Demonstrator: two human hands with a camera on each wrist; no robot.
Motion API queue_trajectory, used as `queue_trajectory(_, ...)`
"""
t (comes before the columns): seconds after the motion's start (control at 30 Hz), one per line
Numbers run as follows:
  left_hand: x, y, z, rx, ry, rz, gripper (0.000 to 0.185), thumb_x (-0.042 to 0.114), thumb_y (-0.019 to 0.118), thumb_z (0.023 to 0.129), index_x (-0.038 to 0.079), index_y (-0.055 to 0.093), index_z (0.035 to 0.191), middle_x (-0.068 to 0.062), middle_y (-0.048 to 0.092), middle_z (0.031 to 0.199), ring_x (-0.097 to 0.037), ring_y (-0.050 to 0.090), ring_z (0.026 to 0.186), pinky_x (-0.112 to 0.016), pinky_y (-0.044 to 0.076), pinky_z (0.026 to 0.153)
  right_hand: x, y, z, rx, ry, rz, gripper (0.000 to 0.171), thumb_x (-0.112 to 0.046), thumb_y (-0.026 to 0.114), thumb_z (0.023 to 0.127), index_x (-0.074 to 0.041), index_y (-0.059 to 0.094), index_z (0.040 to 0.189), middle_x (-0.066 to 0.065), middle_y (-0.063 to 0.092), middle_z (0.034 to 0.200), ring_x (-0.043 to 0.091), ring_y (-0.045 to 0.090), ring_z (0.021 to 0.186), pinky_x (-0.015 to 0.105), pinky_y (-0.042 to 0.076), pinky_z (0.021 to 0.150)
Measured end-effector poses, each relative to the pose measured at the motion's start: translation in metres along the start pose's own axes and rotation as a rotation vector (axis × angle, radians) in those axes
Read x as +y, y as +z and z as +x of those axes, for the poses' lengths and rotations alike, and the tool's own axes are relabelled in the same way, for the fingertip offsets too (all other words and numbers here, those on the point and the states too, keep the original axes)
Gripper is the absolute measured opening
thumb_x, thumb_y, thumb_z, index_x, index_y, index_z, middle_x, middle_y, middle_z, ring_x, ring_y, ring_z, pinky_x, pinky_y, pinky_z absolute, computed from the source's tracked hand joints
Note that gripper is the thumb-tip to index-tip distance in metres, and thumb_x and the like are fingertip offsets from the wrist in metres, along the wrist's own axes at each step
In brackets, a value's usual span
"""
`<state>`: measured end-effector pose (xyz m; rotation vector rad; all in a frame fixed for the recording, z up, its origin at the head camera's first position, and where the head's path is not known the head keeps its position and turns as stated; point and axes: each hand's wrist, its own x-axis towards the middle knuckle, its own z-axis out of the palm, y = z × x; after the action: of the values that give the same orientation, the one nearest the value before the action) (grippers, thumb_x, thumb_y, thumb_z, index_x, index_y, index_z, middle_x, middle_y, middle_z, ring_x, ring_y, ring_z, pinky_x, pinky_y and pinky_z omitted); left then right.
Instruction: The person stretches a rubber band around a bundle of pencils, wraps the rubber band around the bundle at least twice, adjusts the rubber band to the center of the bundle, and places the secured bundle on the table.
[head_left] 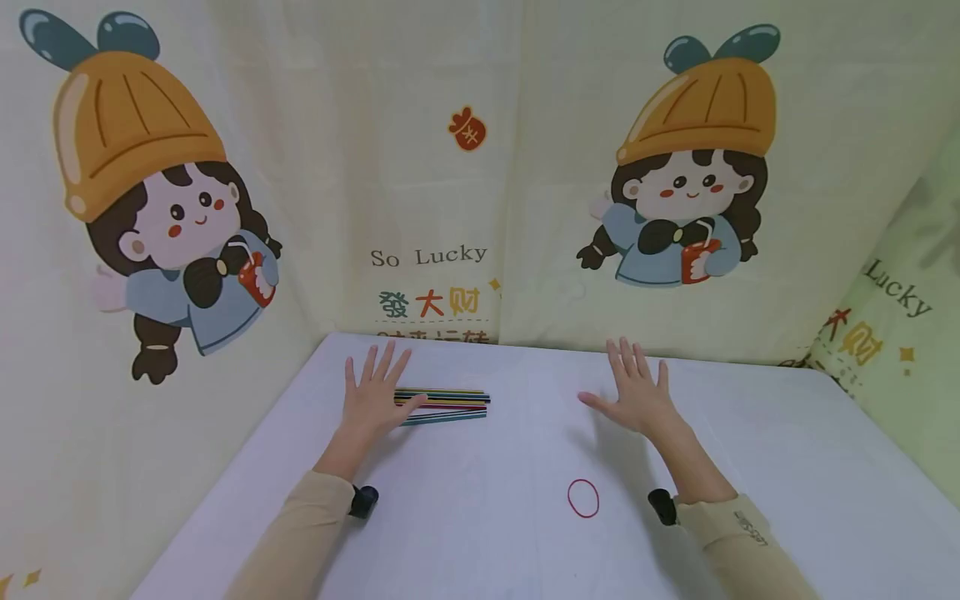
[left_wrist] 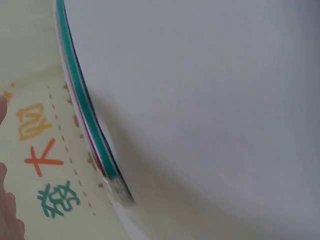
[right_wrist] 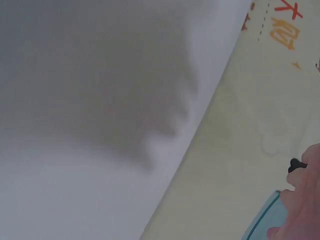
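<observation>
A bundle of thin coloured sticks (head_left: 444, 405) lies flat on the white table (head_left: 487, 517), pointing left to right. My left hand (head_left: 372, 392) is spread flat, palm down, with its thumb over the left end of the sticks. The left wrist view shows the sticks (left_wrist: 87, 117) close up as teal and red lines. My right hand (head_left: 633, 390) is open with fingers spread, hovering palm down over the table to the right of the sticks. A red rubber band (head_left: 583, 498) lies nearer to me, between my forearms. The right wrist view shows only the hand's shadow on the table.
Cream cloth walls printed with a cartoon figure in an orange hat (head_left: 693, 167) enclose the table at the back and both sides. The back table edge (head_left: 570, 348) lies just beyond my fingertips. Small black cameras (head_left: 363, 501) sit on both wrists.
</observation>
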<state>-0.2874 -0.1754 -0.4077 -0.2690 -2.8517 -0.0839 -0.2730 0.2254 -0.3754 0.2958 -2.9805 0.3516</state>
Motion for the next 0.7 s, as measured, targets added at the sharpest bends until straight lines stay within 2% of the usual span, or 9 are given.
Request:
queue_trajectory(0.13,-0.017,0.004,-0.006,-0.046,0.008,-0.002,0.084,0.064,0.046,0.081,0.018,0.019,0.146,-0.01,0.007,0.153,-0.034,-0.001,0.139,-0.058,-0.009,0.104,-0.023,0.015,0.009,-0.056,-0.016,-0.004,0.105,-0.07,0.045,0.079,-0.005,-0.002,0.146,0.018,-0.003,0.152,0.035,-0.006,0.138,0.06,-0.011,0.101)
queue_trajectory(0.27,-0.031,0.007,-0.01,-0.135,-0.005,-0.016,0.088,0.066,0.045,0.081,0.015,0.017,0.147,-0.012,0.004,0.153,-0.035,-0.002,0.138,-0.057,-0.011,0.103,-0.045,0.029,0.018,-0.111,-0.033,-0.003,0.103,-0.067,0.047,0.08,-0.003,0.0,0.146,0.016,-0.003,0.152,0.032,-0.006,0.139,0.058,-0.011,0.103)
queue_trajectory(0.47,-0.042,0.007,-0.014,-0.213,-0.006,-0.057,0.093,0.067,0.047,0.079,0.009,0.018,0.146,-0.017,0.008,0.151,-0.038,0.003,0.137,-0.059,-0.009,0.103,-0.074,0.044,0.031,-0.198,-0.022,0.003,0.104,-0.068,0.049,0.078,-0.003,0.002,0.146,0.015,0.0,0.152,0.032,-0.002,0.139,0.057,-0.009,0.104)
queue_trajectory(0.7,-0.055,0.012,-0.018,-0.292,-0.033,-0.042,0.104,0.075,0.046,0.072,0.005,0.02,0.144,-0.02,0.011,0.15,-0.039,0.005,0.137,-0.058,-0.01,0.103,-0.101,0.062,0.043,-0.274,-0.035,-0.03,0.106,-0.07,0.049,0.076,-0.004,0.004,0.146,0.014,0.004,0.152,0.03,0.0,0.139,0.056,-0.003,0.106)
